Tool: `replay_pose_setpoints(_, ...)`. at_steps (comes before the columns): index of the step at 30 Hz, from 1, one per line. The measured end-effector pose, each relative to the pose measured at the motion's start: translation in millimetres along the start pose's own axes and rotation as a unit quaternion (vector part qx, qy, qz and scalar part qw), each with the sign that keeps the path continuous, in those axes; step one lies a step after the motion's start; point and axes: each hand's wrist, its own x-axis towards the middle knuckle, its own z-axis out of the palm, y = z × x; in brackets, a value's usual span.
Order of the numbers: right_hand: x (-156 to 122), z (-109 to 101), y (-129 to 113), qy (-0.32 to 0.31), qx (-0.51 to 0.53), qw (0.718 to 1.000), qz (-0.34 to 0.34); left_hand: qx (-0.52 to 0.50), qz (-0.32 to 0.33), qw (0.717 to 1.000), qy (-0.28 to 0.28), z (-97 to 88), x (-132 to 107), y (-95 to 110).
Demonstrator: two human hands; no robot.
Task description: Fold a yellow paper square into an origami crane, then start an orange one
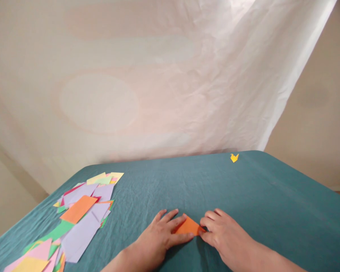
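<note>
A folded piece of orange paper [189, 226] lies on the teal cloth in front of me, with a triangular outline showing. My left hand [163, 233] rests on its left part, fingers spread, the thumb along the lower edge. At the right corner, my right hand [219, 231] pinches the paper between thumb and curled fingers. The left end of the paper is hidden under my left hand.
Many loose coloured paper sheets [81, 236] are heaped along the table's left side, lilac, orange, green, pink and yellow. A small yellow folded paper bird [234, 158] sits near the far right edge. Behind the cloth-covered table [266, 211] hangs a pale sheet [164, 94].
</note>
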Motion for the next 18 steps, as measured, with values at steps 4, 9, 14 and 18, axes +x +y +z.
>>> replay_pose_setpoints(4,-0.7,-0.1,2.4,-0.017,0.000,1.000,0.014,0.003,-0.009,1.000,-0.013,-2.3,-4.5,-2.4)
replay_pose_setpoints(9,-2.5,-1.3,6.2,-0.036,0.008,0.999,0.031,0.006,-0.025,0.999,-0.042,-9.1,-10.0,-1.9)
replay_pose_setpoints(14,-3.9,-0.9,7.3,-0.032,0.009,0.999,0.036,0.004,-0.055,0.998,-0.043,-21.1,-13.8,8.1)
replay_pose_setpoints(18,-2.8,-1.3,6.4,-0.030,0.007,0.998,0.049,0.003,-0.084,0.994,-0.065,-25.8,-17.6,9.8)
